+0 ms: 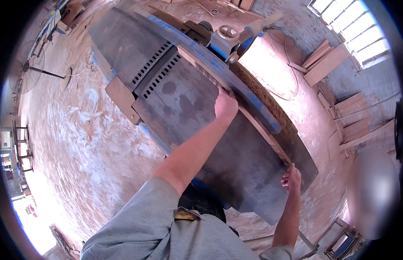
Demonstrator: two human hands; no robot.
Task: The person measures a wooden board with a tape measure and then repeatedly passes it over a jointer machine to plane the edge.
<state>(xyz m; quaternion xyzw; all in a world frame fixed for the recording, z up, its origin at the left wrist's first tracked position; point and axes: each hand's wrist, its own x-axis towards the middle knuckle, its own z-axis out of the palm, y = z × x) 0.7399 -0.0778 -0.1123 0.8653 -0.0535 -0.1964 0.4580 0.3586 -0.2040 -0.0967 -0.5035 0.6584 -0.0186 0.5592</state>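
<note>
Here's the wooden strip [264,133], lying along the dark metal machine table [197,117], close against the near side of the blue-and-grey fence [264,115]. Its long axis runs from half past ten to half past four, far end up beyond the slotted openings [160,76], near end pointing down to the person's right. And the left hand [226,104] is closed on it, around mid-length, just after twelve o'clock from the picture's middle! Down at four o'clock, the right hand [291,177] has its fingers curled in, thumb touching the near end; pinching or pushing, I can't tell. Across the fence, at one o'clock, sits a handwheel [228,31].
</note>
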